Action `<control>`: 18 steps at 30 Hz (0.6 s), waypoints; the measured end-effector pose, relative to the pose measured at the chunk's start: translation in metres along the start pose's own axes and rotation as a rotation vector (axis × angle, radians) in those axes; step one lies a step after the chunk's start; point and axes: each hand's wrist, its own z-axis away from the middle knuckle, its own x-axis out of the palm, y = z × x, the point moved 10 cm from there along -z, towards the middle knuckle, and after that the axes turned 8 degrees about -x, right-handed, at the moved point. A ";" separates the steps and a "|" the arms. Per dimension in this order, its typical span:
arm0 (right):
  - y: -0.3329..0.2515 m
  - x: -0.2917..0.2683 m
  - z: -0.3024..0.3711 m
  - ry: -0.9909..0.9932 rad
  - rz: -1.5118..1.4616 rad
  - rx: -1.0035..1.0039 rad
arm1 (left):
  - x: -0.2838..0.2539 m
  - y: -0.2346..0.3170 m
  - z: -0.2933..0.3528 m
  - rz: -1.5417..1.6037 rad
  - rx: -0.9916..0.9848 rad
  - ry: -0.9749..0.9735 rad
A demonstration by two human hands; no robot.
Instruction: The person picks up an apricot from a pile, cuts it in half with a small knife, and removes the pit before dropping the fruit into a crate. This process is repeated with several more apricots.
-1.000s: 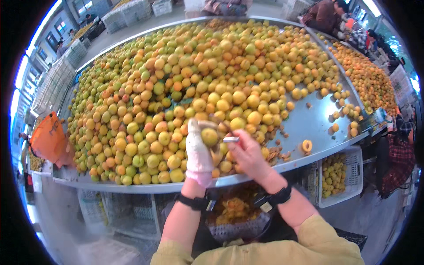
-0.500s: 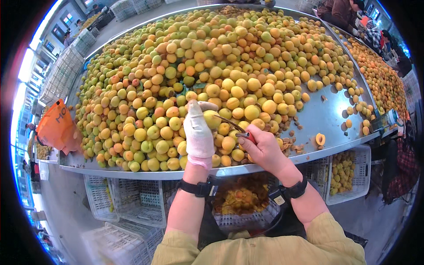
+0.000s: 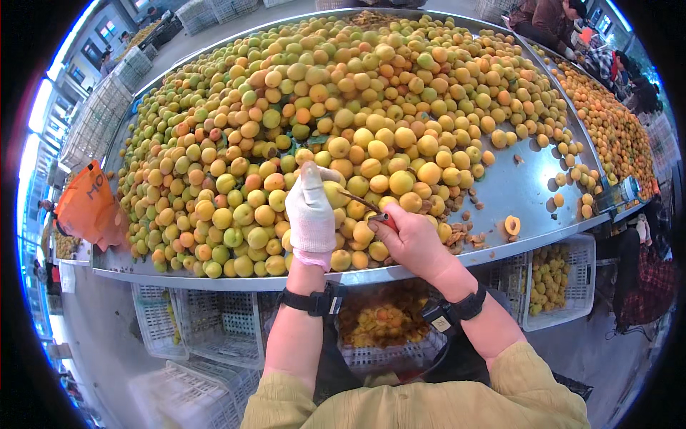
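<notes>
My left hand [image 3: 310,218], in a white knit glove, is closed around a yellow-green apricot [image 3: 333,193] above the near part of a large heap of apricots [image 3: 243,179]. My bare right hand [image 3: 416,242] grips a small knife [image 3: 362,203] by its red handle. Its thin, dark, curved blade points left, with the tip against the apricot's right side. Whether the blade has cut in cannot be made out. On the metal table [image 3: 529,179], right of my right hand, lie a halved apricot [image 3: 512,226] with its pit showing and some brown scraps [image 3: 461,234].
An orange bag [image 3: 91,204] stands at the table's left end. Below the front edge are white plastic crates [image 3: 221,325], one of apricots [image 3: 549,279], and a container of cut fruit [image 3: 386,322] between my forearms. Other people [image 3: 547,21] work at the far right beside another heap.
The whole view has shifted slightly, so the table and my hands sit a little further left. My grip on the apricot and knife looks the same.
</notes>
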 end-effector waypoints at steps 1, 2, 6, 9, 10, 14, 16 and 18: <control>0.000 0.002 0.001 -0.003 0.002 0.000 | -0.001 0.002 0.000 -0.028 0.029 0.003; -0.001 0.002 0.001 0.000 0.004 0.002 | -0.002 0.004 0.001 -0.027 0.030 -0.001; -0.002 0.002 0.000 0.000 -0.015 0.001 | 0.006 -0.014 0.001 0.145 -0.155 -0.061; 0.011 -0.004 0.001 0.027 -0.043 0.034 | 0.016 -0.021 0.002 0.212 -0.194 -0.089; 0.013 -0.008 0.000 0.032 -0.042 0.036 | 0.023 -0.014 0.004 0.235 -0.152 -0.180; 0.018 -0.021 -0.003 -0.023 -0.135 0.085 | 0.041 0.000 0.011 0.321 -0.132 -0.476; 0.018 -0.026 -0.002 -0.043 -0.100 0.073 | 0.048 -0.001 0.013 0.345 -0.128 -0.536; 0.019 -0.024 0.000 -0.022 -0.081 0.070 | 0.053 -0.003 0.018 0.390 -0.141 -0.547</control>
